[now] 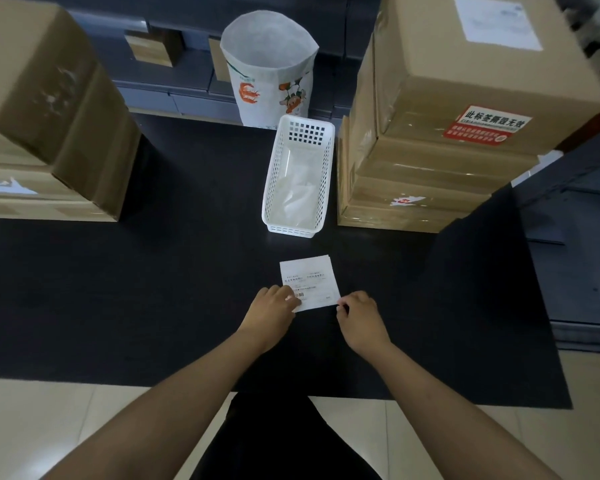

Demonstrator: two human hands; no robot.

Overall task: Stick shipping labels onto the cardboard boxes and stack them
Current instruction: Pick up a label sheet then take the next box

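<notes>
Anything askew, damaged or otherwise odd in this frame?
Yes. The right-hand stack of boxes is uneven, its layers offset. A low box there bears a torn label remnant, and a left-hand box shows another torn white patch.
</notes>
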